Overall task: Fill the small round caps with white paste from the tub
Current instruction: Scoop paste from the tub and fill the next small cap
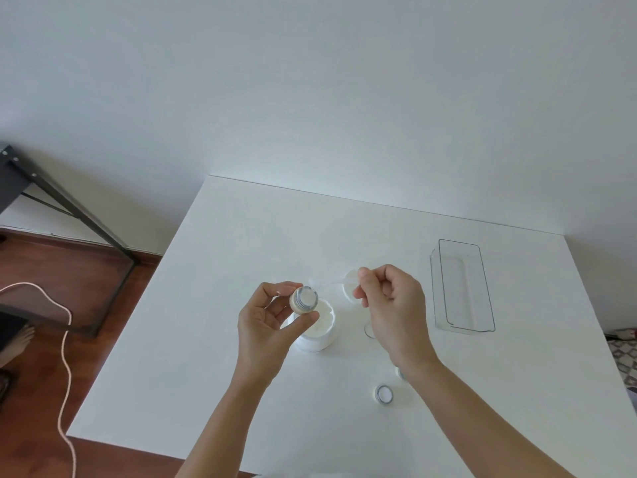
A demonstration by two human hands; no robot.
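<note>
My left hand [267,326] pinches a small round cap [304,300] between thumb and fingers, tilted with its open side toward me, just above the open white tub of paste [319,334]. My right hand [393,308] pinches a thin clear spatula [332,282] whose tip reaches toward the held cap. Another small cap [384,394] lies on the white table [241,243] nearer me. A further one [400,373] is mostly hidden under my right wrist.
The tub's white lid [350,291] lies behind my right hand's fingers. A clear rectangular plastic box [463,286] stands at the right. A small clear ring-shaped thing [368,330] peeks out beside my right hand. A cord and a dark frame are off the table's left edge.
</note>
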